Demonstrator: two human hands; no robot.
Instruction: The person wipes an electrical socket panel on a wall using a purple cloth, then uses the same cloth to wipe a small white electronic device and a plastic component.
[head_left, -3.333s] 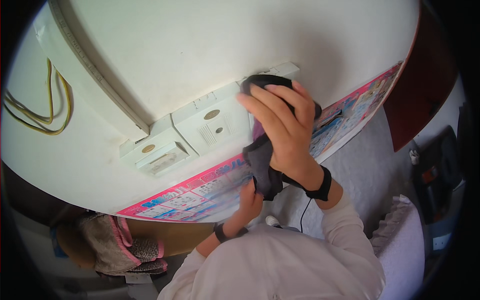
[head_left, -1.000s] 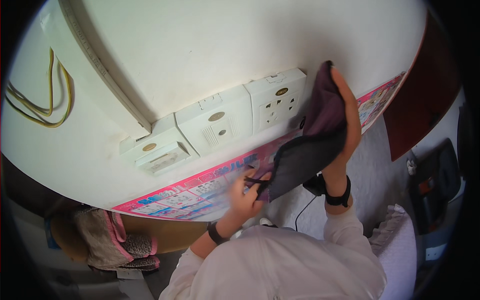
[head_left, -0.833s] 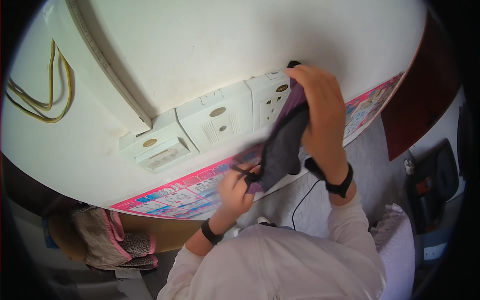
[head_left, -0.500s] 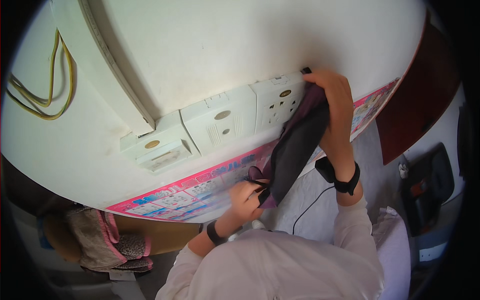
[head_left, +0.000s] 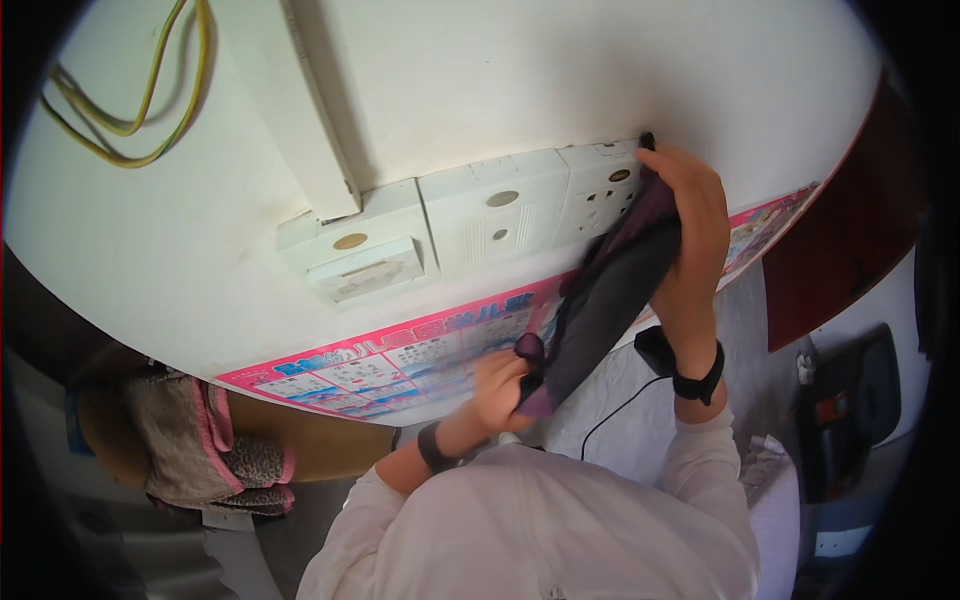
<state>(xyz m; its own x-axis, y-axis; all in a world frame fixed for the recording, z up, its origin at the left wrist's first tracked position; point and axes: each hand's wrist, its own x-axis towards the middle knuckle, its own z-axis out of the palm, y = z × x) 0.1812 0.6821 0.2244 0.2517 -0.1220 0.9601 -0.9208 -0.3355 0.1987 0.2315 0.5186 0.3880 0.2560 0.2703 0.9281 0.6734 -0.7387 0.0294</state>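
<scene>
A piece of thin dark purple and black cloth (head_left: 612,298) is stretched aslant between my two hands, in front of the wall. My right hand (head_left: 690,215) grips its upper end beside the corner of the socket panel (head_left: 600,195), and a small black tip pokes out past the fingertips. Down at the lower end, my left hand (head_left: 500,388) is closed on the cloth, and a small rounded fold sticks up by its fingers. The cloth covers the panel's right edge and part of the poster (head_left: 430,340). A black band circles each wrist.
White switch panels (head_left: 365,250) sit left of the sockets, under a cable duct (head_left: 300,110). A yellow cable (head_left: 195,110) hangs at upper left. A leopard-trimmed cloth (head_left: 190,440) lies at lower left. To the right are a dark red panel (head_left: 840,220) and a black case (head_left: 860,390).
The view has shifted, so the wall panels and cable stand farther right and higher. Both hands keep their hold on the cloth; the dark strip at my left fingers shows less.
</scene>
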